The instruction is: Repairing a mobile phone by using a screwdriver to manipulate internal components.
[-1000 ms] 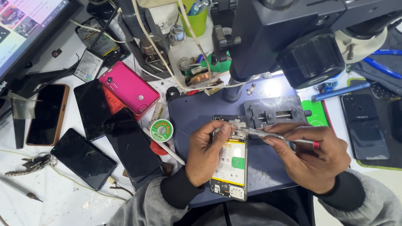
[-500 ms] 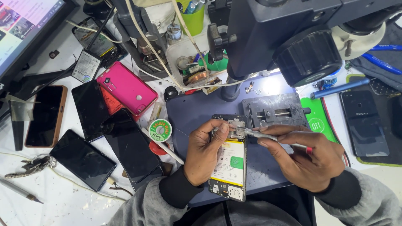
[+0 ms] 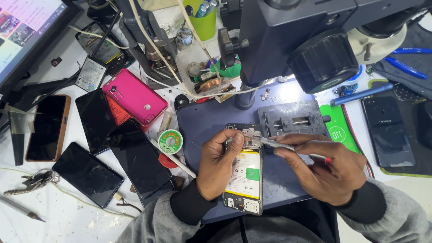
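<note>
An opened phone (image 3: 243, 173) with its back cover off lies lengthwise in the lower middle of the frame, on a dark blue work mat (image 3: 202, 123); its yellow-and-white battery faces up and the circuit boards show at both ends. The left hand (image 3: 218, 164) wraps the phone's left edge, fingers curled around it and the thumb pressed near the upper board. The right hand (image 3: 326, 168) comes in from the right with its fingers pinched narrow around a pair of metal tweezers (image 3: 270, 143), whose tips rest on the top part of the phone. Both wrists wear black cuffs under grey sleeves.

Just above the hands sits a grey metal board holder (image 3: 292, 119) on the mat. Over it, filling the upper right, hangs the dark body of a microscope (image 3: 297, 40). Left of the mat lies a small green solder spool (image 3: 170, 141), and further left a scatter of handsets: a pink phone (image 3: 134, 96) and several black phones (image 3: 137, 159). A green cup (image 3: 204, 24) stands at the top middle, a monitor (image 3: 24, 29) fills the upper left corner, and another dark phone (image 3: 387, 130) lies at the right edge.
</note>
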